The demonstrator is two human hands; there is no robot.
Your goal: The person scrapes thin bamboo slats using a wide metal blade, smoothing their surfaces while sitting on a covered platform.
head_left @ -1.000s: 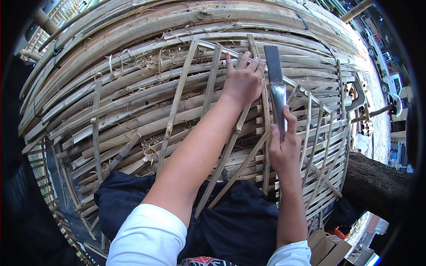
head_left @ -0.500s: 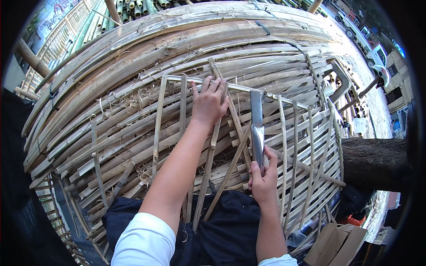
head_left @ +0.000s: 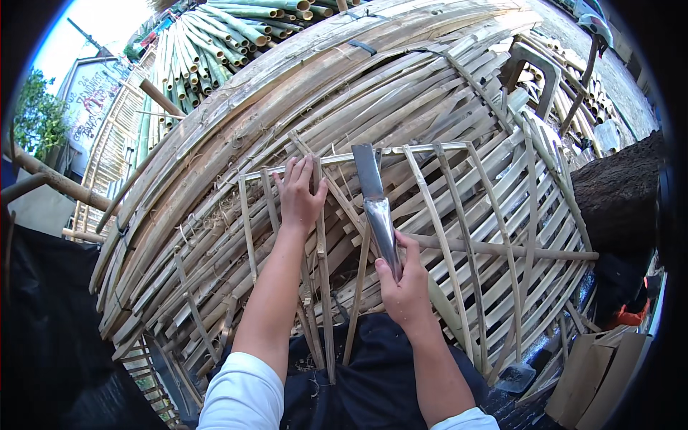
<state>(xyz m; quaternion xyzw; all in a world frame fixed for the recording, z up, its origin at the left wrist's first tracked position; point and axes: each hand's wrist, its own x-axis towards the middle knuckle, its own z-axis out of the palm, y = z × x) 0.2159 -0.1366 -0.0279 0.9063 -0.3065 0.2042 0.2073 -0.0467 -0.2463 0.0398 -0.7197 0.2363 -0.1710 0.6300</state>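
Observation:
My left hand (head_left: 299, 202) reaches forward and grips the top of a bamboo frame, its fingers over the thin crosspiece (head_left: 337, 158) and beside an upright bamboo slat (head_left: 322, 265). In my right hand (head_left: 406, 283) is a metal knife (head_left: 373, 188) with a flat, square-ended blade and a tapering, shiny metal handle. The blade points away from me, leaning left, and its end overlaps the crosspiece; whether it touches cannot be told. Several thin uprights, such as a pale slat (head_left: 438, 222), run from the crosspiece toward me. Dark cloth (head_left: 383, 344) covers my lap, hiding some lower slat ends.
Long split bamboo strips (head_left: 236, 154) lie piled ahead, with curled shavings on them. Green bamboo poles (head_left: 208, 43) are stacked beyond. A slatted bamboo panel (head_left: 530, 287) and thick trunk (head_left: 616, 186) are at right. A cardboard box (head_left: 595, 373) sits lower right.
The whole view has shifted and turned, showing more of the green poles. The knife now leans further left. My left hand remains on the crosspiece.

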